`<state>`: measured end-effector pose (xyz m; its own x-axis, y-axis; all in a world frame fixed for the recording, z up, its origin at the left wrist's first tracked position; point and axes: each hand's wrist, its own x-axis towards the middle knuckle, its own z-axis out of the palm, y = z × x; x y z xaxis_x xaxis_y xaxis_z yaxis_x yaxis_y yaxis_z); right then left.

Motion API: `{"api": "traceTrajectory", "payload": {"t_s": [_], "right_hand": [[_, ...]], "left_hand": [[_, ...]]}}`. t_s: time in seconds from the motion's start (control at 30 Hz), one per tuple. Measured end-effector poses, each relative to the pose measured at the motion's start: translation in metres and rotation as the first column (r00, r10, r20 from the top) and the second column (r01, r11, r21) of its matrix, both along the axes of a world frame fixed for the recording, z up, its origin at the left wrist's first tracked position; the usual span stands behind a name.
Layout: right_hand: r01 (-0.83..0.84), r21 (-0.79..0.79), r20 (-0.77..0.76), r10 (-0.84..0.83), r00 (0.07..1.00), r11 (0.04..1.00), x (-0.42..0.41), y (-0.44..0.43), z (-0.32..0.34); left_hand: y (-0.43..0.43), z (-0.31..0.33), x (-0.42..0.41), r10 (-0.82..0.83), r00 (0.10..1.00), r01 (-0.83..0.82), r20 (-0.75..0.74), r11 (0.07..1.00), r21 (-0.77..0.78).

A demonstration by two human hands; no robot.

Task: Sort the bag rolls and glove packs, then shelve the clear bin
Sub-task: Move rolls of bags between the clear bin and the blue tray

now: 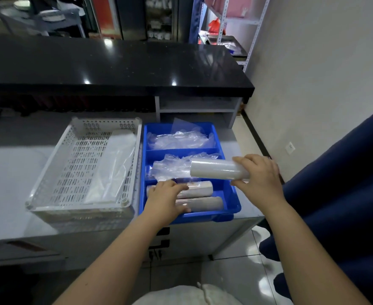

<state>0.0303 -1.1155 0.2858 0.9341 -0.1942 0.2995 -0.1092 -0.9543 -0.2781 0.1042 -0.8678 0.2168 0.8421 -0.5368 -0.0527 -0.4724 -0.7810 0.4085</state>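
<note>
A blue divided bin (234, 205) stands on the grey counter. Its far compartment and its middle one hold clear glove packs (179, 139). Two bag rolls (199, 189) lie in the near compartment. My left hand (166, 198) rests palm-down on the left ends of those rolls. My right hand (260, 175) holds a white bag roll (212, 169) level above the middle and near compartments. Left of the blue bin sits a clear perforated bin (49, 172) with folded clear plastic (113, 168) inside along its right side.
A black countertop (115, 64) runs behind the bins, with a white open cubby shelf (198, 111) under its right end. A metal rack (236, 20) stands at the back right. A dark blue fabric (339, 194) hangs at my right. The counter edge is just before me.
</note>
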Motion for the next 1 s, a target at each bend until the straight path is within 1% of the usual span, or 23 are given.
{"api": "traceTrajectory", "payload": {"t_s": [0.07,0.13,0.2,0.3,0.4,0.47,0.53,0.63,0.7,0.77,0.8,0.87,1.0], "right_hand": [[-0.013,0.025,-0.033,0.014,0.999,1.0,0.002,0.01,-0.008],[-0.027,0.046,-0.058,0.03,0.998,0.999,0.004,0.019,-0.016],[-0.053,0.048,-0.084,0.057,0.995,0.997,0.008,0.03,-0.024],[-0.149,0.034,-0.152,0.152,0.977,0.988,0.02,0.054,-0.036],[-0.249,0.014,-0.256,0.245,0.935,0.968,0.034,0.081,-0.047],[-0.268,0.046,-0.338,0.268,0.902,0.962,0.041,0.09,-0.052],[-0.283,0.061,-0.379,0.284,0.881,0.957,0.044,0.09,-0.058],[-0.324,0.072,-0.339,0.329,0.881,0.943,0.046,0.089,-0.058],[-0.4,0.094,-0.251,0.41,0.877,0.912,0.053,0.103,-0.054],[-0.452,0.126,-0.15,0.467,0.871,0.883,0.056,0.121,-0.046],[-0.498,0.139,-0.131,0.514,0.848,0.856,0.059,0.136,-0.043],[-0.609,0.142,-0.119,0.624,0.772,0.78,0.065,0.173,-0.037],[-0.788,0.085,-0.113,0.792,0.6,0.609,0.071,0.261,-0.028]], "left_hand": [[0.007,0.006,0.003,0.024,0.999,-0.024,0.041,1.0,0.009],[0.018,0.014,0.007,0.062,0.992,-0.063,0.113,0.998,0.009],[0.032,0.023,0.013,0.144,0.977,-0.143,0.159,0.99,-0.021],[0.058,0.035,0.019,0.27,0.947,-0.265,0.176,0.963,-0.051],[0.077,0.042,0.016,0.355,0.919,-0.35,0.171,0.935,-0.061],[0.085,0.042,0.01,0.4,0.903,-0.394,0.157,0.917,-0.069],[0.091,0.039,0.001,0.428,0.892,-0.423,0.145,0.904,-0.07],[0.096,0.032,-0.01,0.461,0.876,-0.455,0.143,0.888,-0.074],[0.103,0.027,-0.015,0.508,0.85,-0.501,0.139,0.861,-0.086],[0.105,0.026,-0.018,0.501,0.852,-0.493,0.155,0.866,-0.089],[0.109,0.026,-0.02,0.518,0.841,-0.511,0.153,0.855,-0.087],[0.127,0.026,-0.024,0.573,0.805,-0.567,0.151,0.819,-0.087],[0.188,0.03,-0.043,0.699,0.7,-0.697,0.148,0.714,-0.071]]}}
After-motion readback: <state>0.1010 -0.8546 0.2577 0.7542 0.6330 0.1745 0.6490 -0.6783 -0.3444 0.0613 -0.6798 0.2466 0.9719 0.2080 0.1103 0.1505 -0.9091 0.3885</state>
